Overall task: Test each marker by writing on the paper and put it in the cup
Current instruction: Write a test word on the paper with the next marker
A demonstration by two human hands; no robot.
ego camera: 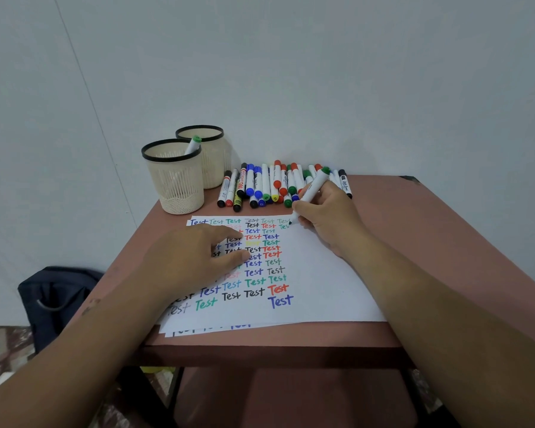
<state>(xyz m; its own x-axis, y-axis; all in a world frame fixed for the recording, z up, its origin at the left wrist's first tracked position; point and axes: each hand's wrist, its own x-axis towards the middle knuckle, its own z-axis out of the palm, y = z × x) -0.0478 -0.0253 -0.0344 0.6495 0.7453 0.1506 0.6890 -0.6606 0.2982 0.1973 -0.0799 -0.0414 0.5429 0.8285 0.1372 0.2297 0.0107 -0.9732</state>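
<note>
We hold a green marker (312, 191) in our right hand (325, 214), right of the middle of the frame. Our fingers (300, 208) curl round it like a pencil, so the tip can touch the paper (318, 273) and finish a green word in the top rows. The cap end points up and away from us.

Our left hand (183, 257) lies flat on the paper with fingers straight and spread. We think this keeps the sheet from sliding while we write.

The other markers (269, 186) lie side by side at the back of the tabletop (414, 230), close to our writing hand, so each is easy to grab. Two cups (173, 177) stand in the upper left of the tabletop. The front one has one green-capped marker (193, 145) in it. The one we hold probably goes there too.
</note>
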